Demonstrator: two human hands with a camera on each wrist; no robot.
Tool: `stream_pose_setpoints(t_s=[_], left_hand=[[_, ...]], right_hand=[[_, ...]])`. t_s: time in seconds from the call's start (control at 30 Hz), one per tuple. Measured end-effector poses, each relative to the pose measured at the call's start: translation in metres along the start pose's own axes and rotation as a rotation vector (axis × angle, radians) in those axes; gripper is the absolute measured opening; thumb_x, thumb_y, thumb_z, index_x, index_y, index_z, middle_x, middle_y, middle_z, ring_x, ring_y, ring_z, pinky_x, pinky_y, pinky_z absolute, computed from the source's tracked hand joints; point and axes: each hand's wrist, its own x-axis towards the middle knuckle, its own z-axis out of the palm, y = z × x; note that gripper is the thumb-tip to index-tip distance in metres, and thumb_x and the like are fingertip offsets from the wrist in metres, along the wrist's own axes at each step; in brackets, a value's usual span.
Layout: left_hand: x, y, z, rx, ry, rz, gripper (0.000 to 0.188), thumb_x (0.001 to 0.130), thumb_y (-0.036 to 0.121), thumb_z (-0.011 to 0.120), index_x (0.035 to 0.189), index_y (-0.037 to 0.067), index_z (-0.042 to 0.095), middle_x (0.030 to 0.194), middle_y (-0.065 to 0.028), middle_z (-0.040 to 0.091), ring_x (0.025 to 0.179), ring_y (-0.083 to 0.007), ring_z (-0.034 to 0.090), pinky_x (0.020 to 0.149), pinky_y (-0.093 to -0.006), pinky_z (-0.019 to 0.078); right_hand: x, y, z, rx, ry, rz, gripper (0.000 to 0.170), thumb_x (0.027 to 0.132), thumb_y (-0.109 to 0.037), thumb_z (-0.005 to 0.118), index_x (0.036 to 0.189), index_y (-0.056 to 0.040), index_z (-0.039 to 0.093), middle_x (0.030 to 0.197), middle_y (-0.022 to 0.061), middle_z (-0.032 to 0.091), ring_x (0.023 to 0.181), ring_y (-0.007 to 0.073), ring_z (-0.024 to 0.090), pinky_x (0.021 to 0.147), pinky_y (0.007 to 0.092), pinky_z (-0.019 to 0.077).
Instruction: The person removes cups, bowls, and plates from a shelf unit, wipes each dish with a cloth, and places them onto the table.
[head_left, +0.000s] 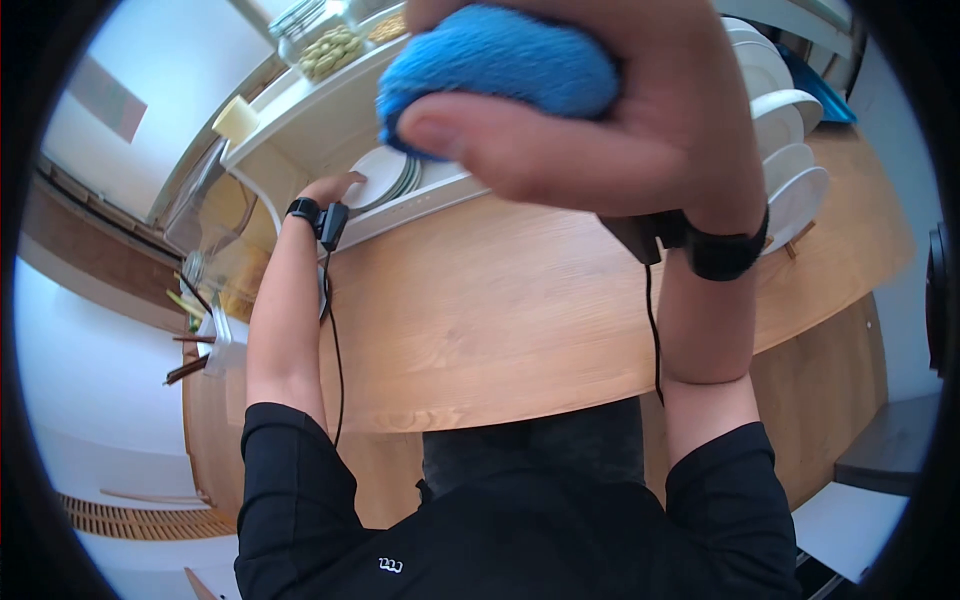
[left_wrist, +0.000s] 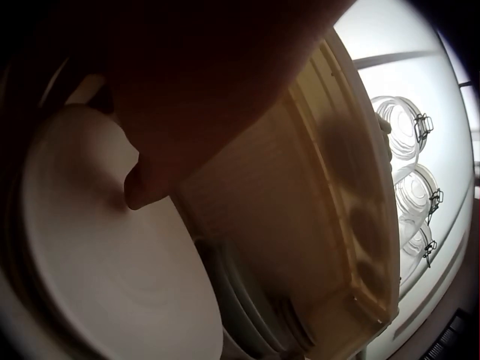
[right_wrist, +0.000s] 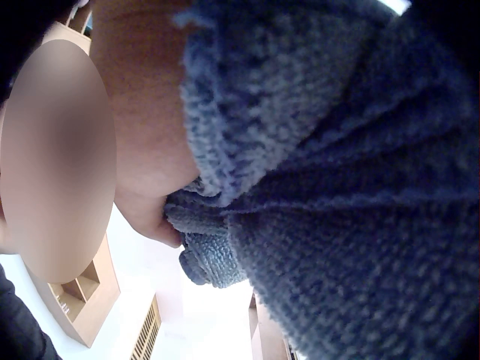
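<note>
In the head view my right hand [head_left: 640, 110] is raised close to the camera and grips a bunched blue cloth [head_left: 500, 70], its thumb lying across the front. The same fuzzy cloth [right_wrist: 337, 187] fills much of the right wrist view, with part of the right hand [right_wrist: 146, 142] behind it. My left hand [head_left: 330, 188] reaches to the shelf unit and holds a white plate [head_left: 372, 180] by its edge, beside other plates. In the left wrist view the left thumb lies on the face of the white plate [left_wrist: 120, 255]; the other fingers are mostly hidden in shadow.
A white shelf unit [head_left: 300, 105] stands at the back of the wooden table [head_left: 470, 320], with glass jars [head_left: 325, 50] and a yellow cup [head_left: 236, 120] on top. White plates [head_left: 797, 200] stand upright in a rack at the right. A chopstick holder [head_left: 222, 340] is at the left.
</note>
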Motion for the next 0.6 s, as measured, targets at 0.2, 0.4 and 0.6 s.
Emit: stream_pose_setpoints(t_s=[0.2,0.4,0.6], left_hand=[[-0.103,0.085,0.001,-0.330,0.016,-0.233,0.068,0.094,0.051,0.077,0.143,0.006,0.063,0.125,-0.0195,0.072,0.082,-0.0221,0.075,0.063,-0.0363,0.0654],[-0.096,0.087,0.009,-0.435,-0.068,-0.208,0.060,0.095,0.044,0.079,0.137,0.004,0.064,0.119,-0.0157,0.074,0.082,-0.0215,0.075,0.068,-0.0360,0.0662],[-0.081,0.069,0.015,-0.637,-0.087,-0.166,0.054,0.095,0.041,0.080,0.132,0.004,0.066,0.116,-0.0133,0.075,0.081,-0.0207,0.075,0.069,-0.0348,0.0660]], right_hand=[[-0.004,0.007,-0.015,-0.008,0.022,0.015,0.030,0.080,-0.030,0.083,0.087,-0.0023,0.072,0.081,0.0078,0.067,0.072,0.0180,0.063,0.065,0.0326,0.0482],[-0.010,-0.002,-0.016,0.000,0.046,0.038,0.031,0.080,-0.030,0.083,0.087,-0.0022,0.072,0.081,0.0077,0.067,0.072,0.0179,0.063,0.065,0.0325,0.0481],[-0.015,-0.003,-0.026,0.018,0.052,0.049,0.031,0.081,-0.030,0.083,0.087,-0.0022,0.072,0.081,0.0076,0.067,0.072,0.0177,0.063,0.065,0.0324,0.0479]])
